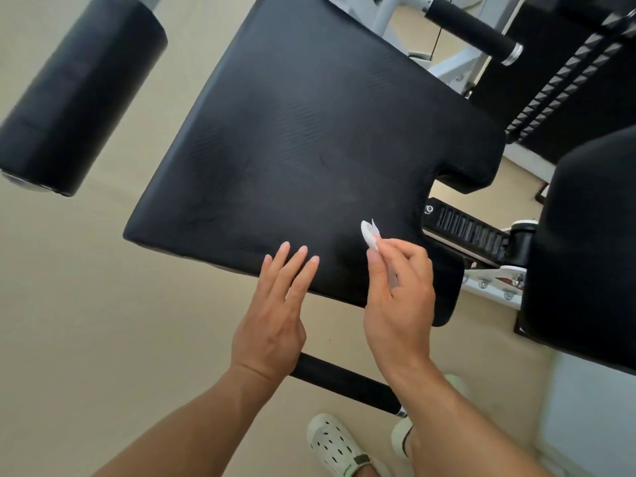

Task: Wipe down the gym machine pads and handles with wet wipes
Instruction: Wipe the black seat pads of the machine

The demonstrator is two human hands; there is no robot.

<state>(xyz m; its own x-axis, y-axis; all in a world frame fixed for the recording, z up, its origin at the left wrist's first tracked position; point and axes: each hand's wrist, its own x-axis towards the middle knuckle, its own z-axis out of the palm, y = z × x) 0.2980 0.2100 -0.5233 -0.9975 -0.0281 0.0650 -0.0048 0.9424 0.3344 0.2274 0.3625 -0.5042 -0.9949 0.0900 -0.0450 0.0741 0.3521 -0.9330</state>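
White wipe (370, 235) pinched in right hand (399, 297) over black pad (309, 132), left hand (272, 321) spread flat beside it.

Seat pad top lies open

The seat pad (303, 142) is bare; the roller pad (79, 87) flanks its left, the back pad (585, 253) its right.

Bright, soft, even light fills the view, and the pale floor (103, 339) carries only faint shadows. A dull sheen lies across the black seat pad (303, 139), showing its woven texture and smudges. The roller pad (79, 87) at far left looks slightly soft. Wide-angle distortion bends and stretches edges toward the corners.
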